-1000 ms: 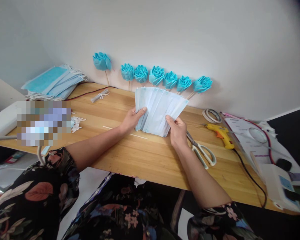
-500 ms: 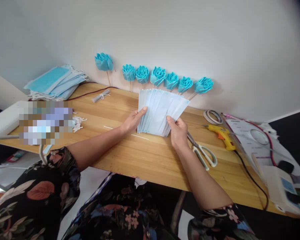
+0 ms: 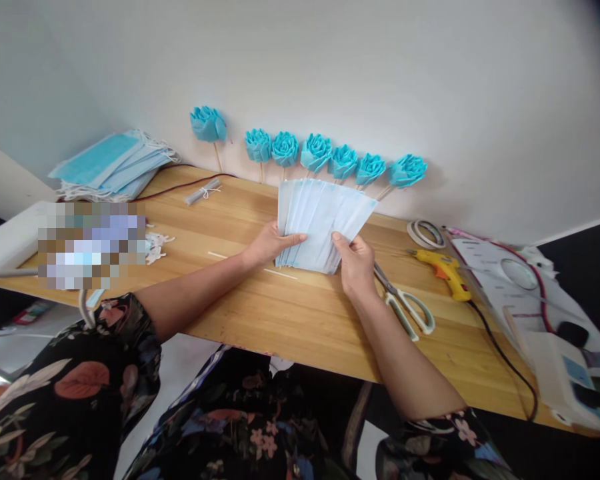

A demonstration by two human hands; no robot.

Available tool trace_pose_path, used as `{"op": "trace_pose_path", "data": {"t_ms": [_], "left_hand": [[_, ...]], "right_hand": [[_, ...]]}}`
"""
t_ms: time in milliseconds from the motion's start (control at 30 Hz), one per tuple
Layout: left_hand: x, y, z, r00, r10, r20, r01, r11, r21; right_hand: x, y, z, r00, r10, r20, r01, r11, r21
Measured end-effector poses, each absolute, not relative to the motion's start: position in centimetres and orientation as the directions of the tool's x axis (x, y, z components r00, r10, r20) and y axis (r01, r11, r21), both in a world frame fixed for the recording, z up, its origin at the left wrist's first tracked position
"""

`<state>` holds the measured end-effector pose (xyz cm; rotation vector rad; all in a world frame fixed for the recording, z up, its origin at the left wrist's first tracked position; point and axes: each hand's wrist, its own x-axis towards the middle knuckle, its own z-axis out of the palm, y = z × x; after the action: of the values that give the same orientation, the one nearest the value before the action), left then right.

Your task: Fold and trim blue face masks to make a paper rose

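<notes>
A fanned stack of pale blue mask sheets (image 3: pixel 313 230) is held upright over the wooden table. My left hand (image 3: pixel 271 245) grips its left side, thumb laid across the front and fingers hidden behind. On the right side my right hand (image 3: pixel 356 263) pinches the stack, thumb in front. No ear loops show on these sheets. Just behind them, a row of blue folded flowers (image 3: pixel 316 153) on thin sticks leans against the wall. Scissors (image 3: pixel 405 300) with pale handles lie close to my right wrist. A thin white strip (image 3: pixel 280 273) lies below the stack.
Face masks with ear loops (image 3: pixel 113 163) are piled at the back left. A tied clear bundle (image 3: pixel 203 192) lies nearby. To the right are tape rolls (image 3: pixel 425 234), a yellow glue gun (image 3: pixel 444 272) with its cord, and a white power strip (image 3: pixel 563 380). A blurred patch covers something at left.
My left thumb has slid down and rightward across the front of the stack. My right hand keeps its hold, and the stack stays almost in place.
</notes>
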<state>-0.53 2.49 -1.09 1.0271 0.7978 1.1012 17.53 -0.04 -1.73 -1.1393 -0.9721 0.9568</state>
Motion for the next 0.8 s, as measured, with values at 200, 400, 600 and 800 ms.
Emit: {"op": "trace_pose_path", "data": {"t_ms": [200, 400, 600, 800], "left_hand": [[-0.59, 2.56, -1.27, 0.25, 0.968, -0.027, -0.315, 0.108, 0.943], [-0.55, 2.36, -1.23, 0.269, 0.962, -0.038, -0.307, 0.123, 0.944], [-0.54, 2.24, -1.23, 0.288, 0.957, -0.033, -0.316, 0.128, 0.94], [-0.47, 2.36, -1.29, 0.272, 0.96, -0.057, -0.314, 0.145, 0.938]], "right_hand": [[17.52, -0.19, -1.65, 0.276, 0.955, 0.107, -0.121, 0.145, -0.982], [17.27, -0.39, -1.43, 0.244, 0.968, 0.055, -0.195, 0.105, -0.975], [17.14, -0.31, -1.55, 0.23, 0.972, 0.05, -0.198, 0.097, -0.975], [17.1, -0.31, -1.41, 0.231, 0.972, 0.045, -0.21, 0.095, -0.973]]}}
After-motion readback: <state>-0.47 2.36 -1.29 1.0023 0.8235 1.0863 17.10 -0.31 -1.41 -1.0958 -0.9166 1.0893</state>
